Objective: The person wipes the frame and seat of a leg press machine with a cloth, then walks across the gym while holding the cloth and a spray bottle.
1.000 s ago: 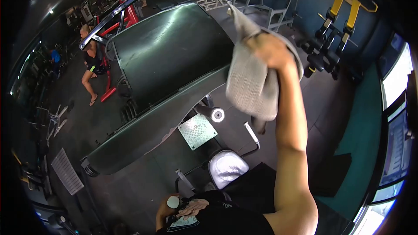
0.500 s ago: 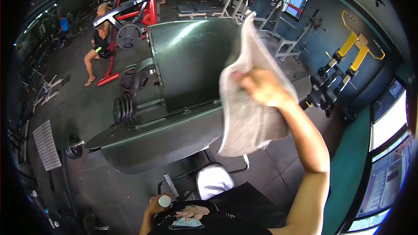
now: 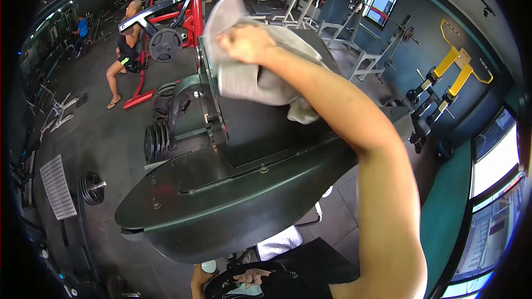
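Note:
My right hand point(image 3: 247, 43) is closed on a grey towel point(image 3: 239, 81), stretched out over the far upper part of a dark gym machine cover point(image 3: 221, 210). The towel is bunched under the fingers, with one corner sticking up and loose folds hanging over the dark panel. At the bottom, my left hand point(image 3: 198, 282) is wrapped round a container with a white round top point(image 3: 208, 266). Most of that container and the hand's fingers are hidden by the machine's edge and my shirt.
A person point(image 3: 128, 44) sits at a red and grey machine point(image 3: 194, 16) on the left, another in blue point(image 3: 82, 27) farther back. Weight plates point(image 3: 157, 139) stand beside the cover. A padded white seat point(image 3: 280, 242) is below. A yellow-armed machine point(image 3: 446, 63) is at right.
My right hand has carried the towel leftward and away from me, onto the machine's panel. The machine now looks closer and covers more of the view. My left hand stays low.

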A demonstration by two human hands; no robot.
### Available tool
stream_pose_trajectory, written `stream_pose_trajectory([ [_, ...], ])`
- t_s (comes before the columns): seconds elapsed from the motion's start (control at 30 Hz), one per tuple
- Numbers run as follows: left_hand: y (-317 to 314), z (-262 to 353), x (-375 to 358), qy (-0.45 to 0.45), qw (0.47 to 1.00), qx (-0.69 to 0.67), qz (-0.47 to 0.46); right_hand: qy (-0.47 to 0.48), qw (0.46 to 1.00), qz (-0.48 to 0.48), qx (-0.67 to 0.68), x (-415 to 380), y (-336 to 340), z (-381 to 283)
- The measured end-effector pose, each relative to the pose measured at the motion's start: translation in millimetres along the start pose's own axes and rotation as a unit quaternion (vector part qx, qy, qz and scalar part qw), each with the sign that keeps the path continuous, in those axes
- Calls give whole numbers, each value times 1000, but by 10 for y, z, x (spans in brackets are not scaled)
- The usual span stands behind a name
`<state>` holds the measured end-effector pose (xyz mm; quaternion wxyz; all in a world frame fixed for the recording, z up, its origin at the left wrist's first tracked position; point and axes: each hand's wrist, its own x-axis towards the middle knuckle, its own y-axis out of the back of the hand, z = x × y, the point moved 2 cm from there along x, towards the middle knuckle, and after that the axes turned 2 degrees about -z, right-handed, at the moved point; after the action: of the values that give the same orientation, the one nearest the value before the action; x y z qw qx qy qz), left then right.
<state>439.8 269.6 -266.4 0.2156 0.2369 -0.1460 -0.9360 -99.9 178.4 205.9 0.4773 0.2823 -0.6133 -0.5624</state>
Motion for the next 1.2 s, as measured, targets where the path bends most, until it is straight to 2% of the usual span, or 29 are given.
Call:
stream_pose_trajectory([
  [0.07,19,66,7,-20,999,41,-1,84,994,59,48,31,-85,98],
  [0.1,4,-88,60,4,997,61,-45,125,986,86,73,0,-111,180],
  [0.13,9,-162,96,11,996,61,-59,35,996,-19,77,-73,34,362],
  [0.17,20,-159,118,12,996,63,-61,-52,995,-53,67,15,5,673],
  [0.2,35,-159,164,10,996,62,-60,-75,994,-43,69,36,-8,976],
  [0.23,47,-180,137,11,997,59,-55,-138,985,-80,64,120,-74,1306],
  [0.27,56,-176,155,9,997,57,-52,-143,989,-36,22,57,-64,1374],
  [0.3,69,-190,138,9,997,55,-48,-222,974,-47,21,20,-72,1458],
  [0.4,89,-240,107,9,997,55,-47,-270,963,19,-15,-80,-105,1191],
  [0.43,100,-273,114,9,997,58,-48,-175,984,-15,-27,-69,-182,1108],
  [0.47,107,-303,123,9,997,61,-50,-185,981,51,-17,-297,-208,828],
  [0.53,141,-361,172,7,996,70,-57,-15,999,36,-12,-805,-140,482],
  [0.6,185,-369,230,-3,996,71,-54,79,996,28,-25,-1108,-142,627],
  [0.67,220,-194,207,-29,998,47,-19,-108,994,-26,-7,-1220,-114,1016],
  [0.7,242,-36,172,-49,998,25,10,-250,966,-57,0,-1186,-142,1232],
  [0.73,265,84,154,-69,997,3,41,-265,960,-90,-25,-1130,-234,1304],
  [0.77,268,40,110,-45,998,36,28,-278,951,-122,-49,-1072,-212,1151],
  [0.83,263,101,43,-43,999,1,28,-289,949,-127,10,-1125,-58,666],
  [0.87,268,173,-1,-41,999,-16,25,-109,975,-187,-57,-1273,141,289],
  [0.9,271,233,-25,-27,1000,-4,10,3,994,-109,-3,-1344,60,94],
  [0.93,270,289,-55,-12,1000,8,-5,113,987,-118,1,-1467,112,-139],
  [0.97,247,310,-82,3,1000,17,-19,179,975,-123,48,-1536,175,-310],
  [1.0,216,247,-81,-12,1000,8,-27,246,952,-94,158,-1576,135,-368],
  [1.07,194,64,-53,-41,998,-7,-40,163,889,-239,354,-1780,320,-431],
  [1.1,186,67,-85,-33,999,-15,-36,-26,904,-308,294,-2076,823,-562],
  [1.13,180,90,-98,-25,999,-22,-33,58,906,-305,288,-2071,443,-245],
  [1.2,183,106,-128,-16,999,-36,-36,59,899,-304,309,-2166,330,196],
])
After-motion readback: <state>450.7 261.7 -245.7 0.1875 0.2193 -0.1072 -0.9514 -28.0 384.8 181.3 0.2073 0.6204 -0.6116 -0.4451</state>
